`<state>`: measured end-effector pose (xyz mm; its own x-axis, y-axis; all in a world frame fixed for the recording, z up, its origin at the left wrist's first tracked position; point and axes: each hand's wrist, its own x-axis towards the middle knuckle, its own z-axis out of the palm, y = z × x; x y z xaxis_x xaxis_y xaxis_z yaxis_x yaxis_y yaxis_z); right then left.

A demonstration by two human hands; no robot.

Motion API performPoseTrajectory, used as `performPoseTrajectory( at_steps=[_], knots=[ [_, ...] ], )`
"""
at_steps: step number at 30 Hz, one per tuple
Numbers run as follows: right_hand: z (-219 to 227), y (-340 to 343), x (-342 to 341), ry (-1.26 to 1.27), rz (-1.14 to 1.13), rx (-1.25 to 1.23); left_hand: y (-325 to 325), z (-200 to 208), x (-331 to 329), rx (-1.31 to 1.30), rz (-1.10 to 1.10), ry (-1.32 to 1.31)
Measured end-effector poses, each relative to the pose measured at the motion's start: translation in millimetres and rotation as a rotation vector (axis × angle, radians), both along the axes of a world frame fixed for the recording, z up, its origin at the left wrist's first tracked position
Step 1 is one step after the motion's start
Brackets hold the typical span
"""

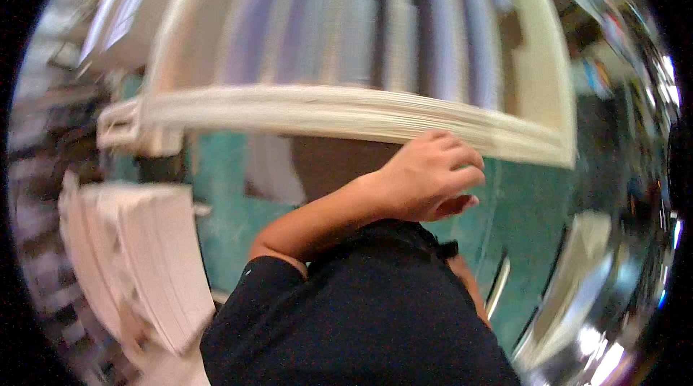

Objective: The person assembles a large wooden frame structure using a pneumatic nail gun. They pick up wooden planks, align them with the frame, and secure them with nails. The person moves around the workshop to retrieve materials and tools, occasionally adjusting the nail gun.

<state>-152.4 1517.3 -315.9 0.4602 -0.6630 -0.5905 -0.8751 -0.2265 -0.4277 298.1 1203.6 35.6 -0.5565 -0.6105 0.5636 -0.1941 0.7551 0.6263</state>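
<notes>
My left hand [435, 173] is stretched across the front of my body, its fingers loosely bent and the thumb apart from them. Nothing shows in its grasp. It is nearest to the front edge of a pale, layered stack [310, 110], which looks like flat cardboard sheets; whether the fingertips touch that edge I cannot tell. On the stack lie long strips [253, 32] in blue, purple, grey and dark tones, smeared by motion. Only a piece of my right arm [469, 285] shows beside my dark shirt, and my right hand is out of sight.
A bundle of pale flat cardboard [155, 256] stands on the green floor [224, 220] at the left. Brown sheet material [339, 166] lies below the stack's edge. More pale panels [570, 285] lean at the lower right. Blurred dark piles line the far left.
</notes>
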Motion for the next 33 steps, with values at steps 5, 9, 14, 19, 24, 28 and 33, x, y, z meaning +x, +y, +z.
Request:
performPoseTrajectory(
  at_steps=[5,9,14,19,24,28,33],
  knots=[
    [-32,-28,50,0.000,-0.573,0.384,50,5,134,-0.033,0.473,-0.116],
    [-33,-38,69,-0.063,-0.707,0.376,111,6,248,-0.070,0.924,-0.221],
    [-37,-28,130,-0.141,-0.761,0.343,123,-15,399,-0.006,1.281,-0.338],
    [-36,-11,202,-0.168,-0.834,0.292,76,-53,491,0.227,1.038,-0.027],
    [-49,7,287,-0.115,-0.315,-0.004,60,-88,497,-0.080,0.961,-0.015],
    [-35,8,399,-0.140,-0.420,0.078,54,-109,509,-0.105,0.866,0.178],
    [82,-48,553,-0.119,-1.188,0.401,45,-127,527,-0.077,0.707,0.330]
  ],
)
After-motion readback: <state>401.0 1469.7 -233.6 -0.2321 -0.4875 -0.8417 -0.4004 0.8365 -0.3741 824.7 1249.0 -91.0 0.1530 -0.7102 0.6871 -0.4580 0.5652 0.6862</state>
